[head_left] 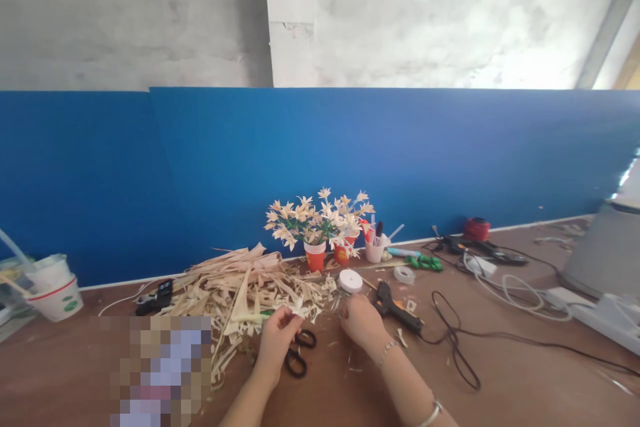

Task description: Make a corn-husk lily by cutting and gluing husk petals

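My left hand (pixel 279 337) is closed in a pinch on a small pale flower (pixel 299 307), beside a pile of dry husk strips (pixel 245 283). Black-handled scissors (pixel 300 352) lie just right of that hand. My right hand (pixel 361 323) rests low over the table, its fingers curled down near thin pale sticks and a white round roll (pixel 351 281). What those fingers hold, if anything, is hidden. A black glue gun (pixel 397 309) lies right of it. Behind the hands, pale flowers (pixel 320 217) stand in a red paper cup (pixel 315 257) and another red cup.
Green wire (pixel 424 263), a tape roll (pixel 404 274) and a cup of pens (pixel 374 252) are at the back. Black cable loops (pixel 455 340) and a white power strip (pixel 595 317) lie right. White bowls (pixel 57 297) stand far left. A blue partition (pixel 425 160) closes the back.
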A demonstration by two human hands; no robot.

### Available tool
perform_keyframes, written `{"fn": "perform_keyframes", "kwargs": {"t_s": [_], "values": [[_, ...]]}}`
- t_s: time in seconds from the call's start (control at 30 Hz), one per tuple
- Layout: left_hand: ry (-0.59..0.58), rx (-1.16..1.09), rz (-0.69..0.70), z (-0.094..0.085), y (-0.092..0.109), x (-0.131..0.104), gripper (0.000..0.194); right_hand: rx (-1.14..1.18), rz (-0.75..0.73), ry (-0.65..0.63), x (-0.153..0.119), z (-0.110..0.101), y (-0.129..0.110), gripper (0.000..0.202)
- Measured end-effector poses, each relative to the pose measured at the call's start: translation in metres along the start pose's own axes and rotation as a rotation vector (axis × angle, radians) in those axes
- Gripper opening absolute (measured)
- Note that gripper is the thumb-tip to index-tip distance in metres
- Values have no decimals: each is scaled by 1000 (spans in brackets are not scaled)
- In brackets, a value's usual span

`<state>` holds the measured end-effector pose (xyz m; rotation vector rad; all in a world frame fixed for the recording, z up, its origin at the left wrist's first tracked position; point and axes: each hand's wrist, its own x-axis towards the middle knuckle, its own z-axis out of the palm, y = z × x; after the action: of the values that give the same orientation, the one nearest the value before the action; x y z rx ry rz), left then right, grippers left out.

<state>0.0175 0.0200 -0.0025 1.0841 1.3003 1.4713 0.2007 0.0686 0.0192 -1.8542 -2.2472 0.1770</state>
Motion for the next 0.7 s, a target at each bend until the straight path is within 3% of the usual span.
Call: {"fn": "perform_keyframes", "kwargs": {"t_s": [0.4, 0.57, 0.7], "values": [[-32, -15, -33, -1, -3, 2, 27, 113, -61, 53, -1, -4, -10, 16], [-77, -24, -43, 0, -6, 3, 25, 546, -191, 122, -2, 1, -18, 11], [-81, -12, -31, 2, -3, 0, 26, 1001, -175, 14, -1, 12, -28, 3]]}}
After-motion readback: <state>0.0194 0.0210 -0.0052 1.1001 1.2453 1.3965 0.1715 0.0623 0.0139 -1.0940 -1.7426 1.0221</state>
